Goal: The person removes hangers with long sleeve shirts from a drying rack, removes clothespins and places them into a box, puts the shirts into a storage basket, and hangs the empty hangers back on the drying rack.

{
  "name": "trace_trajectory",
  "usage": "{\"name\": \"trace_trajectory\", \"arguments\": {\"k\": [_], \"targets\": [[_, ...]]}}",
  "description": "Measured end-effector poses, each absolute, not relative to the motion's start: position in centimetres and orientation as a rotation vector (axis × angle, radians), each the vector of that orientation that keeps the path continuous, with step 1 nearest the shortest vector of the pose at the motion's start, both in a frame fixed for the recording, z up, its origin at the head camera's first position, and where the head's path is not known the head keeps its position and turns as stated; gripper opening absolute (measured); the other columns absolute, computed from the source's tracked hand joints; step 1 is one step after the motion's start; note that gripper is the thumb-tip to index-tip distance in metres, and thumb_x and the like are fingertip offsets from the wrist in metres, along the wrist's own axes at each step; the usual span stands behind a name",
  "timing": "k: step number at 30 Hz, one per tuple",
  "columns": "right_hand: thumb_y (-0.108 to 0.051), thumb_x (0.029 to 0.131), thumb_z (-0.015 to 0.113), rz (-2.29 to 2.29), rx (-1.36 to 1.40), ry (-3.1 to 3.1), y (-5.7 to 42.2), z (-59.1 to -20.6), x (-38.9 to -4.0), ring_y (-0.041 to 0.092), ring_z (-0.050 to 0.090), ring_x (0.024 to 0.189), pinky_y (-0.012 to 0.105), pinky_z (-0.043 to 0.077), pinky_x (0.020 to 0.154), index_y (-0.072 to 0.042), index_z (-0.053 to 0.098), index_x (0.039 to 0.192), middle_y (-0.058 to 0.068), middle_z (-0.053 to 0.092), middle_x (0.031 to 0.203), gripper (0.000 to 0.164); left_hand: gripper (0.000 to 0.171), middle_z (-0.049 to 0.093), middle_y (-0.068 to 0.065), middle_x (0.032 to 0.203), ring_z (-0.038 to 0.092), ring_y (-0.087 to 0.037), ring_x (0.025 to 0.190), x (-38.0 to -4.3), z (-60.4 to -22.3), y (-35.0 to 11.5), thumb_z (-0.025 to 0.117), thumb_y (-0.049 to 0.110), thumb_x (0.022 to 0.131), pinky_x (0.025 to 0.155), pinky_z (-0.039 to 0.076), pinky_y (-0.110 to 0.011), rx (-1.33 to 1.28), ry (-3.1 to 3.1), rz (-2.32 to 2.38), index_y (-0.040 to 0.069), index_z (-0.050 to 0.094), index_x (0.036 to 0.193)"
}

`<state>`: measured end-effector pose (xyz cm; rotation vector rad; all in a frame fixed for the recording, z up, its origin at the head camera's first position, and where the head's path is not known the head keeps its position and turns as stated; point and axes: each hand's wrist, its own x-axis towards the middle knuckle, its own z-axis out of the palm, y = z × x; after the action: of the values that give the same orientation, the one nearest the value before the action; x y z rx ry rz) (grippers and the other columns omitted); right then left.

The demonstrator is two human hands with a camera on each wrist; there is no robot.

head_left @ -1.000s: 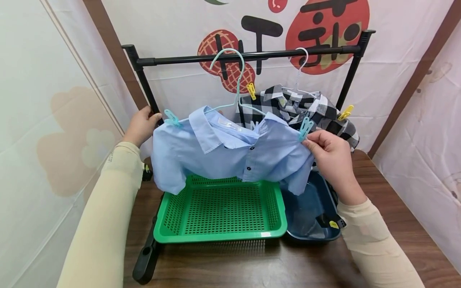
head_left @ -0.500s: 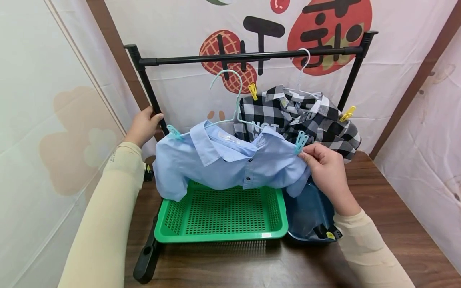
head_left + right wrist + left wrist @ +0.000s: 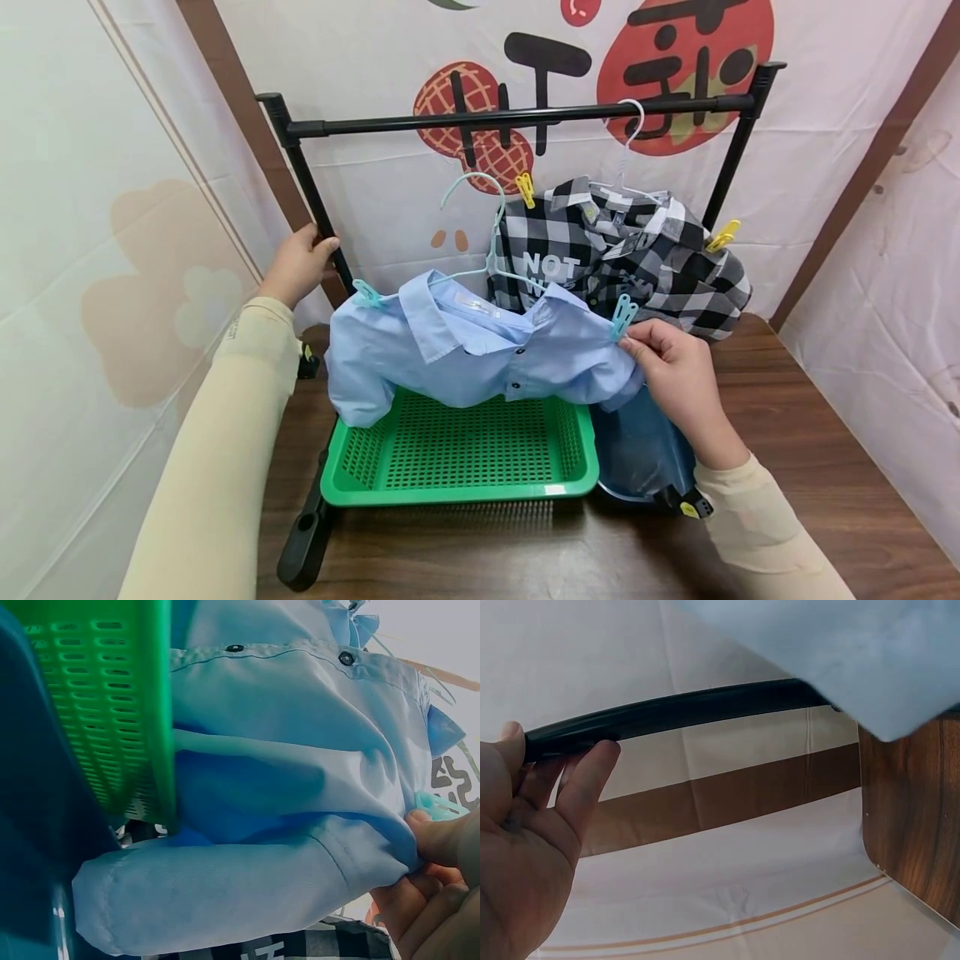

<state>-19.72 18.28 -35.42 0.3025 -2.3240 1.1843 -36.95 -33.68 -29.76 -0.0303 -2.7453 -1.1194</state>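
A light blue shirt (image 3: 480,342) on a mint-green hanger (image 3: 493,242) is held in front of the black clothes rack (image 3: 480,122). The hanger's hook is below the bar and apart from it. Turquoise clothespins sit at both shoulders, one left (image 3: 367,293) and one right (image 3: 622,317). My right hand (image 3: 678,387) pinches the shirt's shoulder just below the right clothespin; the right wrist view shows thumb and fingers on the cloth (image 3: 300,787). My left hand (image 3: 295,265) grips the rack's left post (image 3: 667,712) between thumb and fingers.
A black-and-white checked shirt (image 3: 555,229) with yellow clothespins hangs from a white hanger (image 3: 630,133) on the bar's right half. Under the blue shirt stands a green perforated basket (image 3: 465,492), next to a dark blue tub (image 3: 637,450). Both stand on a wooden table (image 3: 787,450).
The blue shirt and its hanger have come down with my right hand, so the hook has dropped from bar height to below it. My left hand stays on the post.
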Motion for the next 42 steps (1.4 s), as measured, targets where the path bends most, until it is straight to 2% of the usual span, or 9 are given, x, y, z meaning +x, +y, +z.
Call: {"name": "trace_trajectory", "arguments": {"k": [17, 27, 30, 35, 37, 42], "targets": [[-0.019, 0.088, 0.071, 1.17, 0.392, -2.332, 18.8, -36.5, -20.1, 0.006, 0.053, 0.059, 0.019, 0.043, 0.049, -0.014, 0.071, 0.084, -0.002, 0.069, 0.076, 0.007, 0.055, 0.051, -0.02, 0.127, 0.061, -0.034, 0.11, -36.8, -29.4, -33.4, 0.036, 0.047, 0.101, 0.091, 0.052, -0.045, -0.012, -2.742, -1.134, 0.005, 0.042, 0.136], [-0.021, 0.089, 0.07, 1.222, 0.456, -2.313, 17.2, -36.6, -20.2, 0.008, 0.055, 0.062, 0.02, 0.045, 0.051, -0.015, 0.072, 0.085, -0.005, 0.07, 0.08, 0.008, 0.061, 0.054, -0.018, 0.118, 0.065, -0.032, 0.102, -35.6, -29.4, -35.2, 0.04, 0.053, 0.097, 0.085, 0.054, -0.041, -0.033, -2.707, -1.055, 0.002, 0.048, 0.13], [-0.022, 0.089, 0.07, 1.222, 0.442, -2.318, 17.2, -36.6, -20.1, 0.007, 0.055, 0.063, 0.02, 0.045, 0.052, -0.017, 0.072, 0.087, -0.006, 0.07, 0.082, 0.006, 0.062, 0.053, -0.017, 0.118, 0.066, -0.032, 0.1, -35.4, -29.5, -35.1, 0.046, 0.051, 0.096, 0.083, 0.055, -0.038, -0.023, -2.671, -1.107, 0.002, 0.044, 0.135], [-0.022, 0.088, 0.071, 1.209, 0.448, -2.311, 17.5, -36.6, -20.2, 0.007, 0.055, 0.064, 0.019, 0.045, 0.053, -0.017, 0.072, 0.086, -0.006, 0.07, 0.082, 0.005, 0.069, 0.043, -0.019, 0.134, 0.06, -0.033, 0.111, -34.8, -29.2, -34.7, 0.053, 0.044, 0.094, 0.086, 0.055, -0.035, -0.005, -2.563, -1.346, 0.006, 0.029, 0.147], [-0.022, 0.088, 0.071, 1.212, 0.447, -2.311, 17.6, -36.7, -20.2, 0.007, 0.055, 0.064, 0.019, 0.045, 0.053, -0.017, 0.072, 0.087, -0.005, 0.07, 0.082, 0.005, 0.07, 0.042, -0.016, 0.134, 0.057, -0.031, 0.114, -34.3, -28.9, -34.6, 0.054, 0.042, 0.094, 0.086, 0.055, -0.033, 0.0, -2.527, -1.399, 0.006, 0.027, 0.147], [-0.021, 0.088, 0.071, 1.228, 0.433, -2.314, 17.7, -36.7, -20.1, 0.007, 0.056, 0.063, 0.019, 0.045, 0.052, -0.017, 0.072, 0.087, -0.006, 0.07, 0.082, 0.005, 0.067, 0.047, -0.002, 0.119, 0.058, -0.018, 0.107, -32.7, -27.9, -34.4, 0.056, 0.038, 0.095, 0.08, 0.056, -0.027, -0.016, -2.458, -1.444, 0.003, 0.029, 0.145]]}}
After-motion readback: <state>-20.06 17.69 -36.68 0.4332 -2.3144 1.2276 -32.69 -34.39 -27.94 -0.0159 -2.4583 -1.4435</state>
